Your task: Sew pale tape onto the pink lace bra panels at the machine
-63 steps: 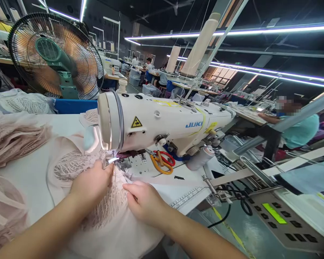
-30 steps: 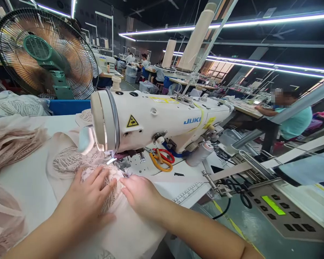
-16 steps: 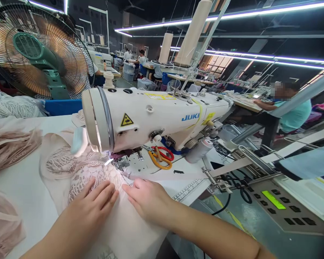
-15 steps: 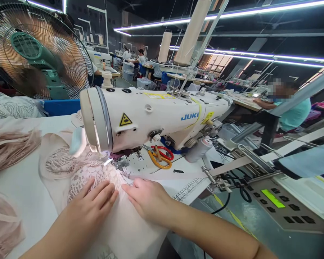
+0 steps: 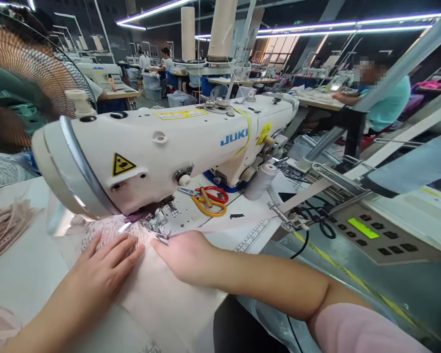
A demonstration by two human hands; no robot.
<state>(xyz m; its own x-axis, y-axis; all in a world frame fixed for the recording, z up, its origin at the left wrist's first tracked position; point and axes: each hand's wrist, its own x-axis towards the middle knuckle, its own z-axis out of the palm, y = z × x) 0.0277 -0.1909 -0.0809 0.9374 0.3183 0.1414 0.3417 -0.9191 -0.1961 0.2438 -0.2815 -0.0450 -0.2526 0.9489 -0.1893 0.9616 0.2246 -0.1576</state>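
A: Where is the lace cloth point(image 5: 105, 228) right now?

B: On the white table point(image 5: 29, 277), below the head of the sewing machine point(image 5: 191, 144) and spilling out on its near side. The exact point where it meets the needle is hidden, so I can't tell how the layers sit there.

A: And the hands?

B: The left hand point(image 5: 105, 267) lies palm down on the cloth, just in front of the sewing machine's head, its fingers a little spread. The right hand point(image 5: 189, 257) rests beside the metal foot parts point(image 5: 158, 225) under the sewing machine's head, fingers drawn in. Its thumb is out of sight, so I can't tell whether it pinches anything.

A: What worries you most?

B: Fingertips. The right forefinger sits very near those metal parts; if it rode along with the cloth, it could get nipped. Puckering comes next: lace this open probably stretches easily, so uneven pull between the hands could make the layers creep.

A: Anything else nearby?

B: The scissors point(image 5: 213, 214) lie close against the sewing machine's near side; a fold swept that way could snag on their handles. The pale band point(image 5: 313, 192) off beyond the sewing machine's base could tug or twist if it jammed in its guide.
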